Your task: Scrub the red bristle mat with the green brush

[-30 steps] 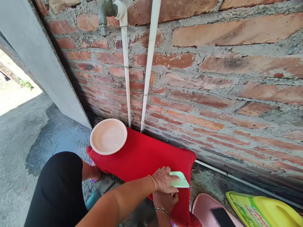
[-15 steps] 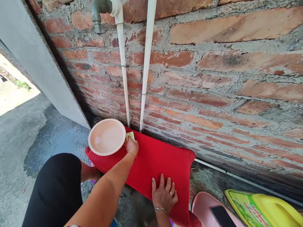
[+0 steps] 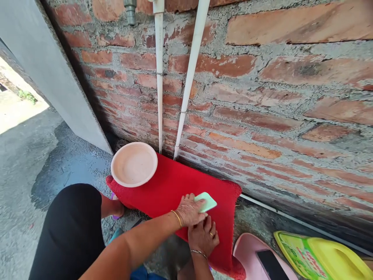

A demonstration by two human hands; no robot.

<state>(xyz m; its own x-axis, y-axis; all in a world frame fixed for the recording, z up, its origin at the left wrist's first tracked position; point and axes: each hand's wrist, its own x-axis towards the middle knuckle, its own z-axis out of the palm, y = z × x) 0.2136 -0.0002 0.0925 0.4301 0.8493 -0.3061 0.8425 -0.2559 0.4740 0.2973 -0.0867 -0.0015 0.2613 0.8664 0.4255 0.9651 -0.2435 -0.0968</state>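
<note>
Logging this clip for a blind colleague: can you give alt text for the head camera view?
The left hand presses a pale green scrubber onto a red mat lying on wet ground by a brick wall, while the right hand rests flat on the mat's near edge. A pink bowl sits on the mat's far left corner below two white pipes.

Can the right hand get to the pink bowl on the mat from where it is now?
Probably yes. The right hand lies flat on the red mat, holding nothing, and bare mat runs to the pink bowl. Only the left hand with the green bar crosses above it.
</note>
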